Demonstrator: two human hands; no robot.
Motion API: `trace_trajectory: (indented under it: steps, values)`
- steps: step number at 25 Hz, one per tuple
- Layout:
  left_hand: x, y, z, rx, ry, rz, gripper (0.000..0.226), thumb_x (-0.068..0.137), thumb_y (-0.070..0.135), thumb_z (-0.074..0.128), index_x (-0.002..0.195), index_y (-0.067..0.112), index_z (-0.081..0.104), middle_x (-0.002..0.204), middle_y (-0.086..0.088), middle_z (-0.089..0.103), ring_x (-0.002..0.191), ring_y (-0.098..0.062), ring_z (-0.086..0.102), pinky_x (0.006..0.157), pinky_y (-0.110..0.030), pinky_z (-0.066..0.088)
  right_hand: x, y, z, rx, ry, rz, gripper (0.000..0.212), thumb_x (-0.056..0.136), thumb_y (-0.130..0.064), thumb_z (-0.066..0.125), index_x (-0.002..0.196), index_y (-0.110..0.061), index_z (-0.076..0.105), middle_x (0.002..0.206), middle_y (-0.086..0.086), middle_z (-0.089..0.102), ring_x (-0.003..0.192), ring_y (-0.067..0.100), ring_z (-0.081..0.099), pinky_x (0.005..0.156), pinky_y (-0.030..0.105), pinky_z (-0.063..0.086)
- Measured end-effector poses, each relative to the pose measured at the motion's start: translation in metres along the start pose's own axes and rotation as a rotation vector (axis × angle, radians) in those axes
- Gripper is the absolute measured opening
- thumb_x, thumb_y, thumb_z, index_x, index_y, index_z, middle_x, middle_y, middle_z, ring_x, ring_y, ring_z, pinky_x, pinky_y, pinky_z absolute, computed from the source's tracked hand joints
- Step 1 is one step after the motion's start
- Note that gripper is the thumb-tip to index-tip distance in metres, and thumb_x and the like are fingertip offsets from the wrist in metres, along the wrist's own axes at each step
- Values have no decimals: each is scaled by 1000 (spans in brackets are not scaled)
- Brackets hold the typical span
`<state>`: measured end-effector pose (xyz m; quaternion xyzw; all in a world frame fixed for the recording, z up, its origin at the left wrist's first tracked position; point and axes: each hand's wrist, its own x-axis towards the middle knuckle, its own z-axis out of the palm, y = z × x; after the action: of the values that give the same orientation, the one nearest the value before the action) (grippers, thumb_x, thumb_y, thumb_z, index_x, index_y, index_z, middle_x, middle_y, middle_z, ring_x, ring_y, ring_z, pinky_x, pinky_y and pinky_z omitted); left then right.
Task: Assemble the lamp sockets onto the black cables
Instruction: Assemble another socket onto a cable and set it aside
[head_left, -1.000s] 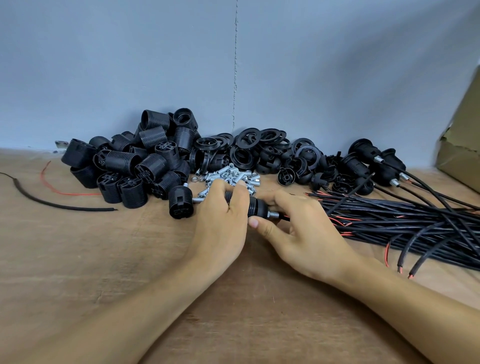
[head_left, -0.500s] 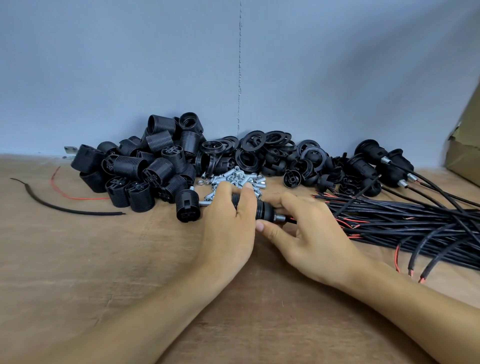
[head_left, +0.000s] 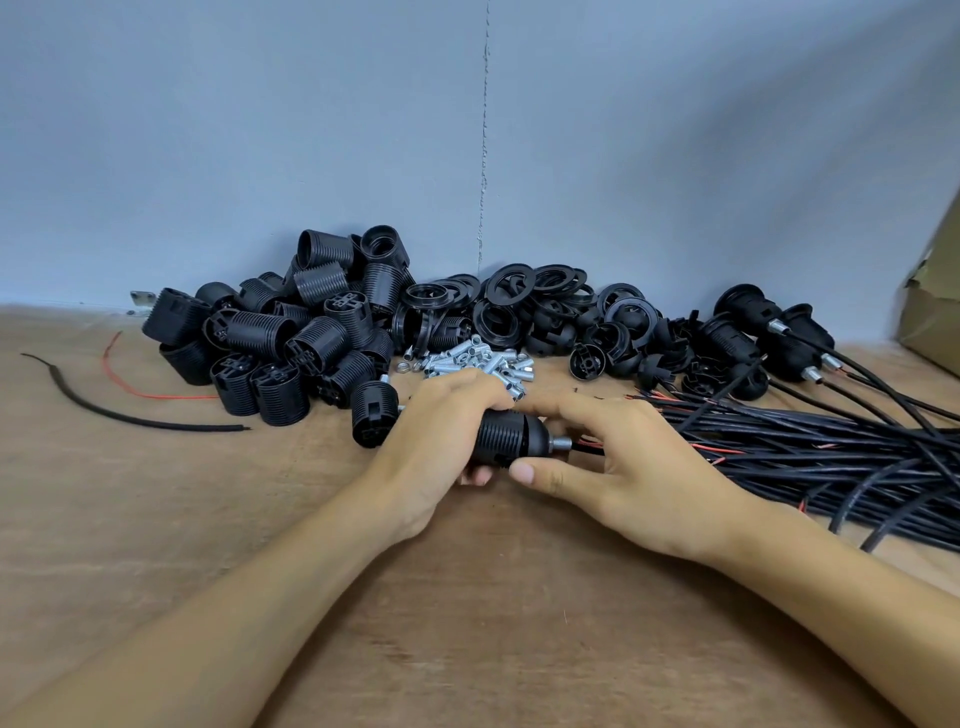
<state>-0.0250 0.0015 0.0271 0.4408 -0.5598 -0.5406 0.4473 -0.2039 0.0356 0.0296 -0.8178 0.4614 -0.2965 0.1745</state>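
- Nearest: my left hand (head_left: 441, 441) has its fingers curled round the ribbed barrel of the black plastic lamp socket (head_left: 506, 439). My right hand (head_left: 634, 467) pinches its smooth cap end between thumb and forefinger. The socket lies sideways between both hands, low over the brown wooden tabletop (head_left: 467, 597).
- Risk: if the cap goes onto the barrel tilted, the plastic thread probably crosses. My fingers cover the seam, so I can't check it.
- Risk: the short silver threaded nipple (head_left: 561, 443) sticks out of the cap, with a thin black cable (head_left: 592, 451) leaving it. Twisting the cap likely winds the cable and could pull its cores off the terminals. The terminals are hidden.
- Risk: that cable runs into the bundle of black cables (head_left: 831, 452) on my right. A hard tug may drag or snag the lot.
- Risk: a loose black socket body (head_left: 371, 413) sits just beside my left knuckles. One nudge probably rolls it.
- Risk: the heap of small silver threaded tubes (head_left: 467, 361) lies just past my fingers and would scatter easily.
- Farthest: the pile of black ribbed barrels (head_left: 311, 332) looks loosely stacked. A table knock could topple it into the work area.
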Motion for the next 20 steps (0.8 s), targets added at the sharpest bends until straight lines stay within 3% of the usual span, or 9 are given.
trace_trajectory:
  steps: [3,7,9,11,13,15,20]
  values:
    - [0,-1,6,53,122,10,14,64,29,54,52,24,48,60,7,50,58,-16,49,42,-27,37,-1,-1,3,-27,8,-23,40,91,-43,70,128,-30,64,108,-7,71,99,15,65,85,38,51]
    - [-4,-9,14,66,305,113,11,65,33,46,57,26,47,58,20,50,72,-17,44,68,-45,38,-4,-4,10,-116,92,-70,30,91,-44,70,114,-26,67,91,-10,66,85,3,57,71,14,38]
    - [-5,-12,14,39,338,127,11,65,33,46,56,26,46,58,17,49,72,-17,44,69,-46,38,-5,-7,12,-162,123,-90,23,92,-46,69,105,-28,64,82,-13,61,79,1,52,70,14,35]
    - [-5,-14,14,27,349,142,15,66,31,45,54,23,42,58,12,47,70,-18,42,68,-47,37,-6,-9,14,-173,127,-92,31,91,-51,65,109,-26,66,85,-11,63,80,4,52,73,16,35]
    - [-6,-15,15,33,355,187,20,67,29,44,51,22,36,55,11,41,64,-14,37,65,-40,35,-6,-9,15,-177,137,-89,38,89,-53,62,112,-24,66,87,-9,65,81,6,50,76,15,35]
    - [-7,-15,16,58,376,248,25,69,25,43,46,25,33,52,13,37,55,-6,32,58,-20,32,-7,-10,17,-177,143,-86,39,89,-54,61,111,-23,66,86,-8,64,82,6,49,78,14,35]
    - [-8,-15,18,74,423,309,28,71,21,42,46,25,30,51,12,33,53,-5,32,52,-17,31,-6,-11,18,-180,164,-113,39,89,-52,62,109,-19,67,85,-7,64,80,3,45,80,11,35]
